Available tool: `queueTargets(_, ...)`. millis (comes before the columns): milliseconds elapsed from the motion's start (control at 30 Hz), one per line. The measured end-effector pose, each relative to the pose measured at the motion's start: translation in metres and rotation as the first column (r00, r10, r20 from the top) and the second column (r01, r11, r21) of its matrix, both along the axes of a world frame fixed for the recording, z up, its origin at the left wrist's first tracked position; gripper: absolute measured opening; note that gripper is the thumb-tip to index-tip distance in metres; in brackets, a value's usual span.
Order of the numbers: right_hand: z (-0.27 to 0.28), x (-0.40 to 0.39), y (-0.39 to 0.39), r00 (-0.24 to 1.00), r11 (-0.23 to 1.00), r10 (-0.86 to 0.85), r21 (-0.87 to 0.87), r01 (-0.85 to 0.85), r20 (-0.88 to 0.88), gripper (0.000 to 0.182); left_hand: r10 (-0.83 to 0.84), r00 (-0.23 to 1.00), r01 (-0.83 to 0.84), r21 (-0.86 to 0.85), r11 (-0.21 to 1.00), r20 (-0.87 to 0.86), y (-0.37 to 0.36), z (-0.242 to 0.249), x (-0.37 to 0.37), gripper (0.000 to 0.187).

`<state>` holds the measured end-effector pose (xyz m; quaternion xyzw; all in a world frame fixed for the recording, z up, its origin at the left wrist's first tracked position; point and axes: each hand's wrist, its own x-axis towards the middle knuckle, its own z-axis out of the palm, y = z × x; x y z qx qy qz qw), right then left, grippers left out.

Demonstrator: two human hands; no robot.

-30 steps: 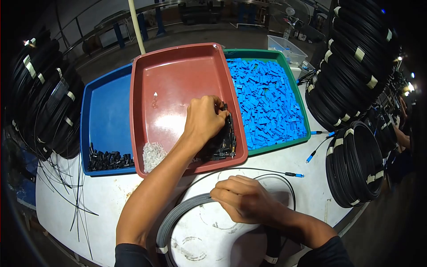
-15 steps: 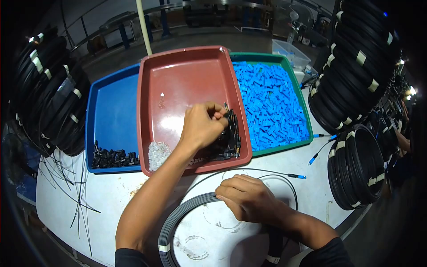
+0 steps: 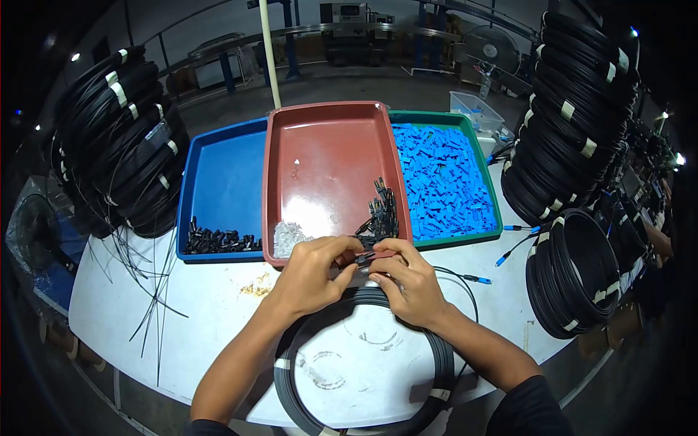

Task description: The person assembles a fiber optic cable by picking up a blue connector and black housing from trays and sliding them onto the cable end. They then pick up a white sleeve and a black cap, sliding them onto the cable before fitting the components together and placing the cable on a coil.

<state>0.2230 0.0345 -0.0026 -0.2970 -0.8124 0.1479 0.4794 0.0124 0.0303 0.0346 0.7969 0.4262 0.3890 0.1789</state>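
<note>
My left hand (image 3: 314, 276) and my right hand (image 3: 411, 282) meet at the near edge of the red tray (image 3: 331, 112). Between their fingertips is a small black connector part (image 3: 366, 258); fingers partly cover it. Just beyond, a pile of black connector parts (image 3: 382, 211) fills the tray's near right corner. White small pieces (image 3: 288, 236) lie in its near left corner. Below my hands a coil of black cable (image 3: 285, 378), bound with pale tape, rests on the white table (image 3: 211, 327). A cable end with a blue connector (image 3: 477, 280) sticks out to the right.
Black caps (image 3: 218, 240) lie in a blue tray (image 3: 190, 174) at left. Blue connector pieces (image 3: 443, 182) fill a green tray (image 3: 488, 171) at right. Tall cable coil stacks (image 3: 120, 145) flank both sides, with a smaller coil stack (image 3: 571, 272) at right. A clear bin (image 3: 476, 112) stands behind.
My left hand has come back from the black parts in the red tray to meet my right hand, which has moved up off the coil. The camera view has shifted.
</note>
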Motion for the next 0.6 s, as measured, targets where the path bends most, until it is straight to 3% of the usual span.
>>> queueTargets(100, 0.0, 0.001, 0.002, 0.994, 0.996, 0.089, 0.02, -0.09, 0.061, 0.013, -0.005, 0.997, -0.003, 0.09, 0.996, 0.082, -0.009, -0.01, -0.004, 0.016)
queueTargets(333, -0.002, 0.001, 0.001, 0.983, 0.989, 0.145, -0.006, -0.146, 0.113, 0.014, -0.05, 0.998, 0.036, 0.258, 0.965, 0.047, -0.016, -0.025, -0.013, 0.012)
queueTargets(600, 0.0, 0.002, 0.002, 0.958, 0.963, 0.269, -0.014, -0.269, 0.103, 0.016, -0.023, 0.989, -0.012, 0.234, 0.972, 0.148, -0.019, -0.043, -0.016, 0.014)
